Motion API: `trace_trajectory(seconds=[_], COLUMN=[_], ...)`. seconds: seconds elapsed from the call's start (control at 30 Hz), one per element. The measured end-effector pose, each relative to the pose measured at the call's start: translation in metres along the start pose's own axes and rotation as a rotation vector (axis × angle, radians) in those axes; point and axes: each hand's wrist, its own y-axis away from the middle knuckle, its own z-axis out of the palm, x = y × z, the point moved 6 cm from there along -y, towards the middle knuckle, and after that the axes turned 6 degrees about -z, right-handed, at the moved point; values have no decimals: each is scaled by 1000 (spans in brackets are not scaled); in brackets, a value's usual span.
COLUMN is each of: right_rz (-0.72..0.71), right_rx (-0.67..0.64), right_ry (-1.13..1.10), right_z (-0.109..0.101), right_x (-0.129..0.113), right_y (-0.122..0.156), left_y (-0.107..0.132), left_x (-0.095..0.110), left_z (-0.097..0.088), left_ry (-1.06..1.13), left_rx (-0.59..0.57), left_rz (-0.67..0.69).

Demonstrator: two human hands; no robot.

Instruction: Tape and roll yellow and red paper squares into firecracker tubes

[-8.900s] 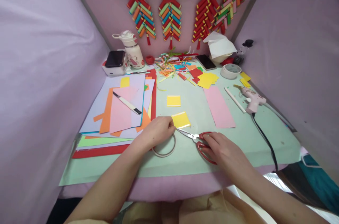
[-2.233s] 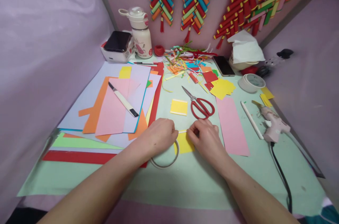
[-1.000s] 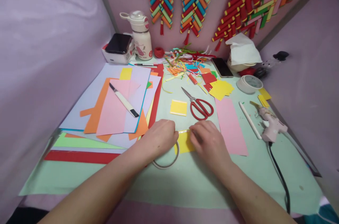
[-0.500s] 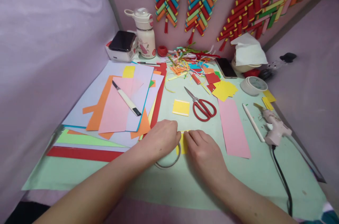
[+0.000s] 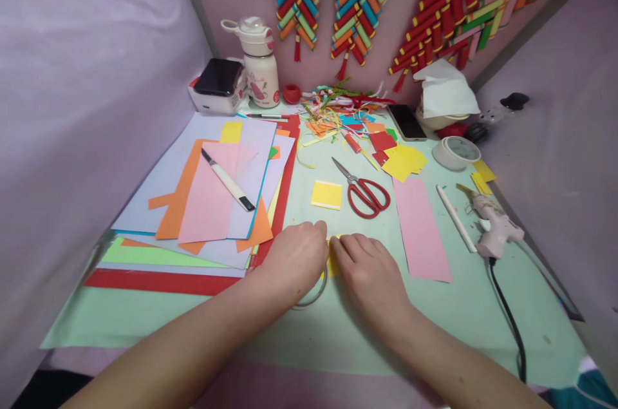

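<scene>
Between my hands a small piece of yellow paper [image 5: 332,262] lies on the table, a pale strip along its far edge. My left hand [image 5: 300,261] is curled closed at the paper's left side, its fingertips hidden from me. A thin grey ring [image 5: 313,298] shows under that wrist, like a bangle. With bent fingers pressed together, my right hand [image 5: 371,267] bears down on the right part of the yellow paper. Just beyond lies a yellow square [image 5: 326,194] with white strips on two opposite edges, beside red-handled scissors [image 5: 363,190].
Stacked coloured paper [image 5: 140,203] fills the left side, a utility knife [image 5: 226,178] on top. To the right lie a pink strip [image 5: 420,228], a white pen [image 5: 455,218], a tape roll [image 5: 456,152] and a corded glue gun [image 5: 497,225]. Paper scraps [image 5: 333,116] and a bottle [image 5: 261,74] stand behind.
The view has shifted slightly, so the background sits a little further left. Both hands stay at the yellow paper; the left hand has moved slightly, covering more of the grey ring.
</scene>
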Motion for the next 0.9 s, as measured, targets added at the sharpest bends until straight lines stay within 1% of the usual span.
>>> trace_trajectory(seconds=[0.1,0.37,0.47,0.57,0.73,0.9], right_rz=[-1,0,5,-4,-44,-30], right_rx=[7,13,12,8,2,-10], right_ry=[11,35,39,42,74,111], right_z=[0,-1,-1,-1,-2,-4], right_x=[0,0,1,0,-3,-6], right_y=[0,0,0,1,2,3], left_y=[1,6,8,9,10,9], left_x=[-1,-2,-8,-17,-27,-29], left_z=[-2,-2,-2,0,3,3], left_ry=[-11,19,86,147,212,236], left_rx=[20,-48,-7,39,40,48], left_rz=[-13,-81,-101,-92,-83,-75])
